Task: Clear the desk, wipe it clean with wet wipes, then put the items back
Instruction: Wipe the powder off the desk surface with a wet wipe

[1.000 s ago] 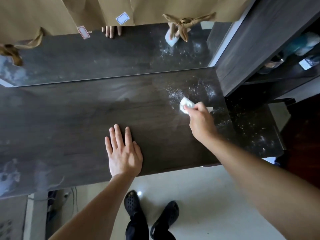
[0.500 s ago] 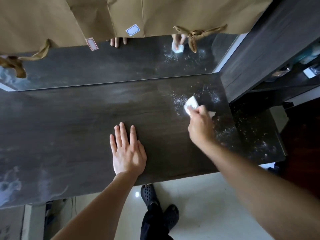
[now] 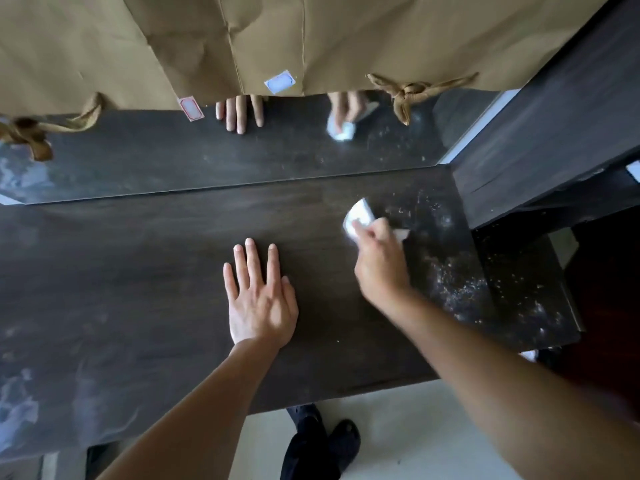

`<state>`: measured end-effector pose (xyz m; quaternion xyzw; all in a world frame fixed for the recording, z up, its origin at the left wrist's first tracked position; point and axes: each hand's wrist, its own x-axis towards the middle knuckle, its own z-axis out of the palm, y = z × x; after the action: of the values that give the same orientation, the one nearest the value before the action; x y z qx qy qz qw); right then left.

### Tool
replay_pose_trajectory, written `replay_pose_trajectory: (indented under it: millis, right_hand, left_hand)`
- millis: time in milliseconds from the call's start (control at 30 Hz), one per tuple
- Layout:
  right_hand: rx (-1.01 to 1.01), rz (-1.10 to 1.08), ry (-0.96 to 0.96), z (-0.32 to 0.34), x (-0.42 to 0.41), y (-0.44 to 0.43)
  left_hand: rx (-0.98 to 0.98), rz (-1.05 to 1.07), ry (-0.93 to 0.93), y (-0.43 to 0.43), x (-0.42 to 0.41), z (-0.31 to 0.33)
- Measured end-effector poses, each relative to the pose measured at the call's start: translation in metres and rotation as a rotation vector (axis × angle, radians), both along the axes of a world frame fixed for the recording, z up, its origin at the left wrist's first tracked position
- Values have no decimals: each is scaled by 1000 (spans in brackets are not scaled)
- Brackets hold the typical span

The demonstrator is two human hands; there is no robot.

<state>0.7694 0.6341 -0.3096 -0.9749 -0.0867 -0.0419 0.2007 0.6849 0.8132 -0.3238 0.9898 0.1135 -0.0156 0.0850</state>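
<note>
The long dark wood-grain bench (image 3: 138,271) runs under a mirror (image 3: 173,157) half hidden by crumpled brown paper (image 3: 242,39). The left hand (image 3: 259,301) lies flat on the bench, fingers straight. Near it, the right hand (image 3: 381,265) pinches a crumpled white wet wipe (image 3: 358,216) against the bench top, beside a patch of pale dusty specks (image 3: 457,289).

Dim, soft, even light. Pale sheen on tabletop (image 3: 41,393) toward 8 o'clock; floor (image 3: 415,427) at 6 o'clock is brightest. Motion blur on right hand (image 3: 381,268) and its forearm; left hand (image 3: 259,306) sharp. Wide-angle bending at edges. Near black at 3 o'clock.
</note>
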Motion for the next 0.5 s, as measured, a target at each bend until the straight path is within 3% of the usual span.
replay_pose_trajectory:
  millis: [67, 133, 233, 333, 500]
  right_hand:
    - [40, 256, 25, -1, -41, 6]
    - [34, 379, 48, 1, -37, -13]
    - [-31, 80, -24, -5, 36, -42]
    - [-34, -230, 62, 2, 72, -12]
    - [-2, 209, 66, -2, 34, 29]
  left_hand:
    - [-4, -4, 3, 1, 4, 1]
    - [2, -10, 8, 2, 5, 1]
    - [17, -24, 11, 2, 6, 1]
    - [13, -24, 14, 3, 9, 1]
    - [6, -40, 24, 3, 9, 3]
